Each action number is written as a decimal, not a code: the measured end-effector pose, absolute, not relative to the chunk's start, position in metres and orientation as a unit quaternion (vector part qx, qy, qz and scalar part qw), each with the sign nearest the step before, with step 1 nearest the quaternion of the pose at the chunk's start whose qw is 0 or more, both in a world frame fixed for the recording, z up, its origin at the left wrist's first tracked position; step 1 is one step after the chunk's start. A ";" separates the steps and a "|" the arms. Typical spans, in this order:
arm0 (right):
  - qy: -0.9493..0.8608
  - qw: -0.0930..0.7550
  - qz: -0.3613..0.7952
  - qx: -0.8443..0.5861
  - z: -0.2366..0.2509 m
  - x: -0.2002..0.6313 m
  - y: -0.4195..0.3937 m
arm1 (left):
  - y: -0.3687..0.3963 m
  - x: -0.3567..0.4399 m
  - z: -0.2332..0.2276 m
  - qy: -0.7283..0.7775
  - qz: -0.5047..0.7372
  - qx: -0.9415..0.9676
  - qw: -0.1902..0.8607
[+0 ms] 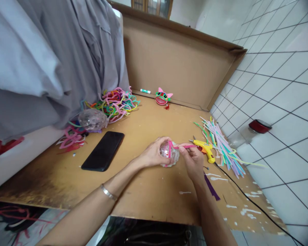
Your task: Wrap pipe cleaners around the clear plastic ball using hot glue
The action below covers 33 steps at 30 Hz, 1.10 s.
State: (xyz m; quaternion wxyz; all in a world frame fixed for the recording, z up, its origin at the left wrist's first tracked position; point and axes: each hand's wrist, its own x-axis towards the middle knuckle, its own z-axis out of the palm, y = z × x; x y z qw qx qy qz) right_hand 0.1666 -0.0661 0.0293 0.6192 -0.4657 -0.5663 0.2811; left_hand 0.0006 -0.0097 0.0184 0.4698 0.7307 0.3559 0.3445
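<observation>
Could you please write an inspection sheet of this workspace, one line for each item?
Surface: brown cardboard sheet with raised back walls, spotted with white glue drips.
Job's things: clear ball with a pink pipe cleaner laid over it.
Clutter: black phone; second clear ball; tangle of coloured pipe cleaners; bundle of straight pipe cleaners; yellow glue gun; small cat-face figure; glue stick; purple strip.
Hands: left hand cups the ball; right hand pinches the pink pipe cleaner.
Cables: black cord runs from the glue gun off the near right edge.
Surroundings: white tiled floor, red-lidded jar, grey cloth.
</observation>
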 end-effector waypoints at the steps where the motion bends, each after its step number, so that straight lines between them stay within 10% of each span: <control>1: -0.569 0.616 0.279 -0.467 0.030 0.167 -0.066 | -0.010 0.000 0.019 0.356 0.342 0.732 0.470; 33: -0.589 0.613 0.277 -0.449 0.029 0.169 -0.066 | -0.005 -0.006 0.016 0.328 0.307 0.781 0.435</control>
